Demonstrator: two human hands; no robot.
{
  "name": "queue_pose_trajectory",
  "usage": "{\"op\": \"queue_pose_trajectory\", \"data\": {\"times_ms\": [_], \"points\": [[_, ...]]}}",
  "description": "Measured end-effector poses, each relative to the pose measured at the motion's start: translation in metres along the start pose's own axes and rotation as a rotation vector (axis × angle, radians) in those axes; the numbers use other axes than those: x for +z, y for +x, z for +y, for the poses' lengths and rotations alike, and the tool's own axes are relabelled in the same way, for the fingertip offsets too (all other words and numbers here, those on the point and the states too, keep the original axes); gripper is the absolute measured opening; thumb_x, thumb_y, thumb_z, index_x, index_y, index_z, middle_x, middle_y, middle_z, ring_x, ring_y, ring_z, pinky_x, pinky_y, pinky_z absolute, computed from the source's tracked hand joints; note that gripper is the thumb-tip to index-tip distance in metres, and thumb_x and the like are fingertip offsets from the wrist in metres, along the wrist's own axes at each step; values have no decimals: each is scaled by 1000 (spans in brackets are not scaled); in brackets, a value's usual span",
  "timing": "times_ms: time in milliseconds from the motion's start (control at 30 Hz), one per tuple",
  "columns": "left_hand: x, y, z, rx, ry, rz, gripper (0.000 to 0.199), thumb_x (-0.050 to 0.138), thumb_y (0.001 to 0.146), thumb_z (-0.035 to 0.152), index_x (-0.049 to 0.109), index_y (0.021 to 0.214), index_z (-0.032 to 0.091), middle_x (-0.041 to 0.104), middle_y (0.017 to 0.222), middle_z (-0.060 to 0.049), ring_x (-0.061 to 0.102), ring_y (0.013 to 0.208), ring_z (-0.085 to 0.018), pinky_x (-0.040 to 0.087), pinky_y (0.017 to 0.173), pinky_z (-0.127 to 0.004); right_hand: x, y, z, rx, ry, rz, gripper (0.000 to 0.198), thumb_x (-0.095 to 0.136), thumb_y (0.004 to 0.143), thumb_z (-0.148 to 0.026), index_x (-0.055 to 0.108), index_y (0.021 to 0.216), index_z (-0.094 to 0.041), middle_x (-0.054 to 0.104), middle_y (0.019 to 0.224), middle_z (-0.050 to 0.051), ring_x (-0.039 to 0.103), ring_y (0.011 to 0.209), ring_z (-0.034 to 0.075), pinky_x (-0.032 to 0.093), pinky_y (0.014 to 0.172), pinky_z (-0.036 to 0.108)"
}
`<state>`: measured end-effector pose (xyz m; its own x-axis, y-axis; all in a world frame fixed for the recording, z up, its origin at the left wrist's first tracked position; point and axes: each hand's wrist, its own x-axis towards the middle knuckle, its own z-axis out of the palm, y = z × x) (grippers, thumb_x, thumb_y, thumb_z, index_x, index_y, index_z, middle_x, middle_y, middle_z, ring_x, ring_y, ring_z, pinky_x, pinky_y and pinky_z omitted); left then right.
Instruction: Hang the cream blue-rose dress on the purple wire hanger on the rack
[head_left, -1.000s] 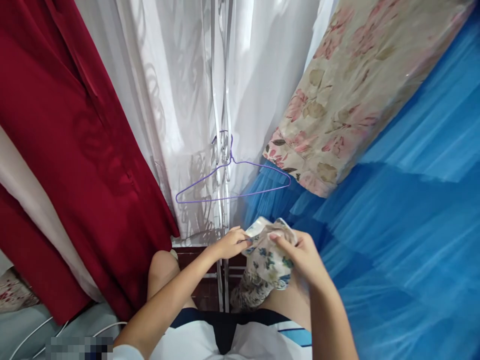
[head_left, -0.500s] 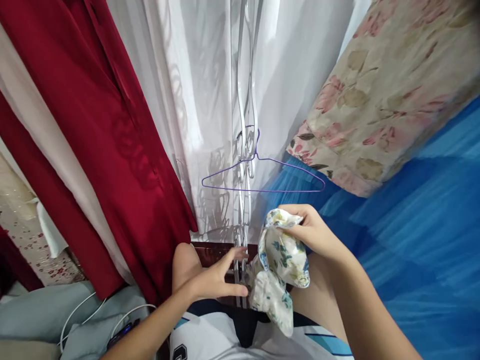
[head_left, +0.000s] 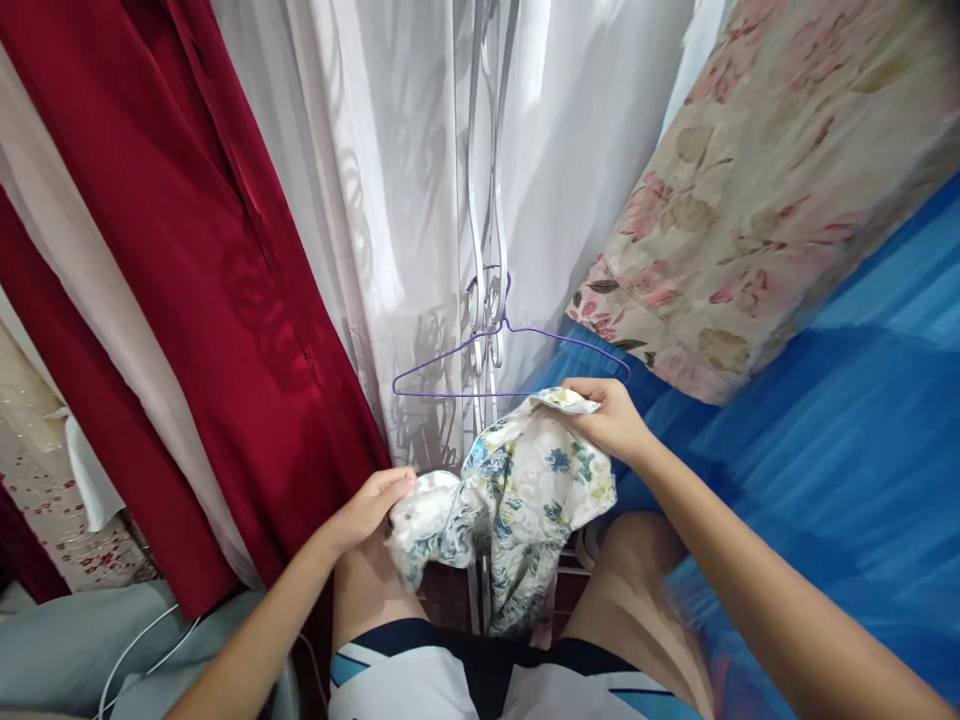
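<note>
A white garment with blue, green and yellow flowers (head_left: 525,480) is stretched between my two hands, its lower part hanging over my lap. At its left edge, my left hand (head_left: 379,505) pinches the cloth between thumb and fingers. My right hand (head_left: 609,420) grips the upper right edge, higher than the left. What kind of garment it is I cannot tell from its folds. Just behind and above the cloth hangs a purple wire hanger (head_left: 442,352), hooked on the white metal rack; its lower right part is covered by the cloth and my right hand.
White metal rack bars (head_left: 478,230) stand upright before a white curtain (head_left: 405,200). Dark red fabric (head_left: 247,300) hangs on the left. Floral beige cloth (head_left: 697,240) and blue tulle (head_left: 832,480) hang on the right. Grey cushions (head_left: 82,640) with a white cable lie lower left.
My left hand, open and apart from the cloth before, has taken hold of its left edge. The bunched garment is now spread out, and my right hand has risen slightly.
</note>
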<state>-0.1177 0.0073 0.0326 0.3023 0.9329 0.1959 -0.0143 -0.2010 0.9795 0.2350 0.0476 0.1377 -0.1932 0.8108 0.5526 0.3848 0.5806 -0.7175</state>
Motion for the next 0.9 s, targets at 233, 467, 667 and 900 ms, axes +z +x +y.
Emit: {"op": "queue_pose_trajectory", "data": {"times_ms": [233, 467, 667, 900], "points": [[-84, 64, 60, 431, 1030, 46, 19, 70, 79, 44, 70, 85, 26, 66, 77, -1, 63, 86, -23, 24, 115, -56, 11, 28, 48, -74, -405, -118, 38, 57, 75, -17, 77, 107, -15, 78, 102, 10, 72, 88, 27, 49, 75, 30], [-68, 102, 116, 518, 1301, 35, 28, 39, 98, 28, 62, 111, 24, 65, 124, -7, 48, 132, -27, 33, 113, -46, 36, 17, 41, 6, -558, -90, 24, 54, 77, -17, 76, 85, -17, 78, 79, 8, 72, 74, 24, 43, 61, 26], [2, 114, 112, 651, 975, 170, 16, 50, 91, 21, 60, 103, 20, 66, 111, -6, 62, 103, -20, 46, 93, -30, 37, -5, 39, -46, -408, -54, 30, 57, 78, -17, 75, 101, -19, 78, 93, 7, 72, 85, 25, 49, 73, 28], [19, 111, 101, 609, 932, 359, 10, 57, 86, 24, 65, 90, 21, 70, 89, -1, 64, 86, -18, 46, 79, -27, -34, -12, 59, 11, -312, 593, 56, 63, 81, -22, 58, 135, -12, 73, 110, 13, 69, 88, 25, 52, 82, 35]]}}
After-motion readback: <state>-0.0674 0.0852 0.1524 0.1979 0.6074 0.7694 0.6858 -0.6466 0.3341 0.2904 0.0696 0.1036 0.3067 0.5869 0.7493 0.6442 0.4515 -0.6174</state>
